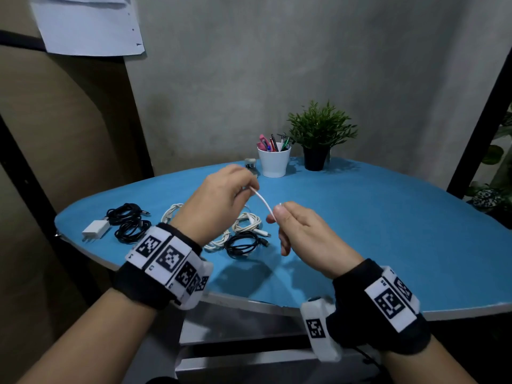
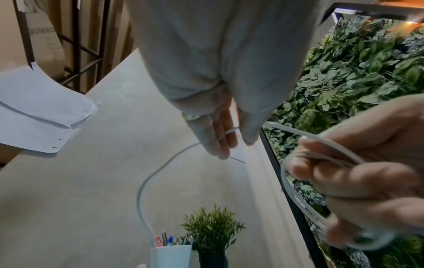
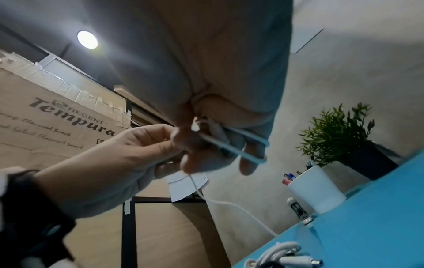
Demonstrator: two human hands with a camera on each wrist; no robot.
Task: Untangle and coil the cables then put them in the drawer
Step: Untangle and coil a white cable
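Note:
A thin white cable [image 1: 263,202] is stretched in the air between my two hands above the blue table [image 1: 388,231]. My left hand [image 1: 249,187] pinches it at the upper end. My right hand [image 1: 277,214] pinches its lower end, and the right wrist view shows loops of the cable [image 3: 243,150] wound round those fingers. A slack length [image 3: 229,203] trails down to the table. On the tabletop lie black cables [image 1: 128,221] with a white charger [image 1: 95,230], tangled white cables [image 1: 246,221] and another black cable [image 1: 241,245].
A white cup of pens [image 1: 273,162], a potted plant [image 1: 318,139] and a small stapler-like item [image 1: 250,163] stand at the table's back. Under the front edge sits a pale drawer unit [image 1: 249,353]. A dark shelf post [image 1: 482,106] rises at the right.

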